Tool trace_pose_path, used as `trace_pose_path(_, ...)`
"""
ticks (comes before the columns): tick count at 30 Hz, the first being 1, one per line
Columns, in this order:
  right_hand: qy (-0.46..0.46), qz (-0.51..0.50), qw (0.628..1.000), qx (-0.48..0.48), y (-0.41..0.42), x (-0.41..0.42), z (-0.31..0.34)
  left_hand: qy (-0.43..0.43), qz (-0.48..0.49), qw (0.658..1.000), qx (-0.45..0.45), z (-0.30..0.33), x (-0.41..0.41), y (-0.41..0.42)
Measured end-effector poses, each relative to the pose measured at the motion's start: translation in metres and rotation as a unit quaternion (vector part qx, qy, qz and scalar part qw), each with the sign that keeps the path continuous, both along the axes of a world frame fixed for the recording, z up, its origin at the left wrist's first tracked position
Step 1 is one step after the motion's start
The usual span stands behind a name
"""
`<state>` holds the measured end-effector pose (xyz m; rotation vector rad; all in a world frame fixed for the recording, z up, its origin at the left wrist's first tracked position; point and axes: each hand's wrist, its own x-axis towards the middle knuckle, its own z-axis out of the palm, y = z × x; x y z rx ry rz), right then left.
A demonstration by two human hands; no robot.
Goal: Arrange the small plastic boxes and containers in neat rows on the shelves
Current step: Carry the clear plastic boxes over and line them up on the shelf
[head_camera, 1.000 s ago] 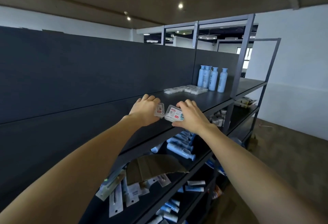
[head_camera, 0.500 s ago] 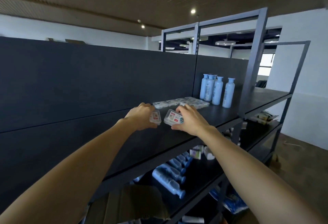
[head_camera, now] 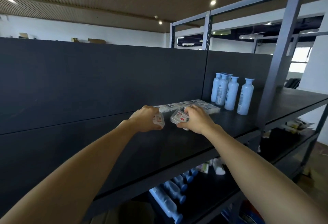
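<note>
Both arms are stretched out over the top shelf [head_camera: 204,140] of a dark metal rack. Left hand [head_camera: 146,118] has its fingers curled round a small clear plastic box [head_camera: 158,120] w/ a white-and-red label, held tilted at the hand's right edge, low over the shelf; can't tell if it's touching the board. Right hand [head_camera: 196,119] grips a second clear box [head_camera: 179,118], same kind of label, thumb under the near edge and fingers over the far side, box tipped up a bit toward the camera. The two boxes are close together but apart, small gap btwn them. Just behind the hands, further along the shelf to the right, there's a row of flat clear boxes [head_camera: 200,104] lying side by side, looks like 2 lines of them but it's blurry so no count from me. Right of that row, near the back panel [head_camera: 106,81], a bunch of pale blue bottles [head_camera: 230,93] stand upright, w/ one more a bit nearer and to the right. On the shelf below, more blue bottles [head_camera: 170,197] lie on their sides, plus some small packets further right that I can't make out.
</note>
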<state>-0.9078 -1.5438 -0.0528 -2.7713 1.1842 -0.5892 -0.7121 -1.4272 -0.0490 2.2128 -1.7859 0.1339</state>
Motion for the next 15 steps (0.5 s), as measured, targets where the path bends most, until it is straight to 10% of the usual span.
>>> trace_pose_path(15,0.103,0.067,0.992,0.043,-0.094,0.038,0.01,-0.025,-0.03,0.992,0.123,0.016,0.018,-0.1)
